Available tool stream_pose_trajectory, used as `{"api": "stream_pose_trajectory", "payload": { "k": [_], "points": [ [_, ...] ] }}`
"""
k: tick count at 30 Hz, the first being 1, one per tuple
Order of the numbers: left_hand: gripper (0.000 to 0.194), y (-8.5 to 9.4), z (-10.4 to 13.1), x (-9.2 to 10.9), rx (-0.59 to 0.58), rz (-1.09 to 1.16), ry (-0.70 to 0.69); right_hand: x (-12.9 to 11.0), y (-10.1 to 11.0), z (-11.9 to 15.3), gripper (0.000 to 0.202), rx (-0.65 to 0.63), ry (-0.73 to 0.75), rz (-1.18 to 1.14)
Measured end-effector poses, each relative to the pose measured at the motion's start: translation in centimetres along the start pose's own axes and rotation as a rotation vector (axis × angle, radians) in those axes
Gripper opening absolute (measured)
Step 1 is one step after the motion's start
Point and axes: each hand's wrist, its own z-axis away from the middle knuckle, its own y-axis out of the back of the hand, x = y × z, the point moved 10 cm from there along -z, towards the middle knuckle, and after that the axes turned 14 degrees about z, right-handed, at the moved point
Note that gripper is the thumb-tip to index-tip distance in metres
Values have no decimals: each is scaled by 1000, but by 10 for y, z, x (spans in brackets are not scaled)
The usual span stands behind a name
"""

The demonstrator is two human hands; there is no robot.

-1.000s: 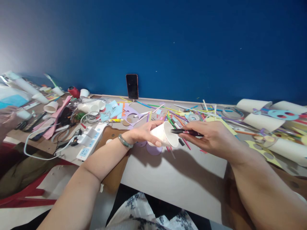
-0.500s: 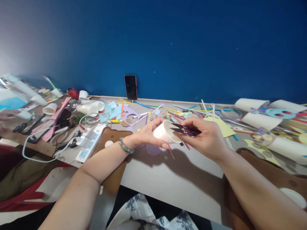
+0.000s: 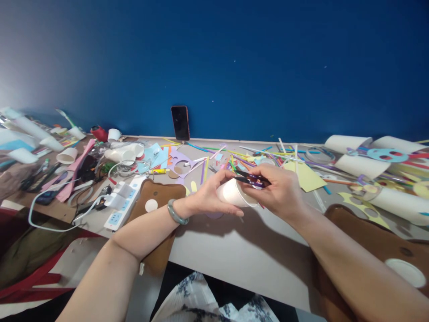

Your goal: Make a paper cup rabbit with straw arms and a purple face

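Note:
My left hand (image 3: pixel 217 194) is wrapped round a white paper cup (image 3: pixel 232 193), tilted with its mouth toward the right. In my right hand (image 3: pixel 276 185) is a pair of dark scissors (image 3: pixel 251 178), gripped by the purple handles. The blades point left and lie against the upper part of the cup's rim; whether they bite into the paper I cannot tell. Just past the cup lies purple paper (image 3: pixel 182 161) with round holes cut in it.
A phone (image 3: pixel 180 123) leans on the blue wall. A white power strip (image 3: pixel 124 203) with plugs and cables lies left. Colourful strips (image 3: pixel 268 156) cover the table's back, with white cups (image 3: pixel 363 166) at right. Brown mats (image 3: pixel 157 219) lie on both sides.
The scissors have moved from inside the cup's mouth up to its upper rim. The cup has turned slightly in my left hand, and its mouth shows less.

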Motion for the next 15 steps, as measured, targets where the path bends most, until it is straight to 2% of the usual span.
{"api": "stream_pose_trajectory", "payload": {
  "k": [5,15],
  "points": [
    [81,2,1,-1,14,-81,-59,-1,-4,4,18,25,46,104],
    [84,3,-1,-8,28,-34,-12,2,-9,4,18,10,53,106]
  ]
}}
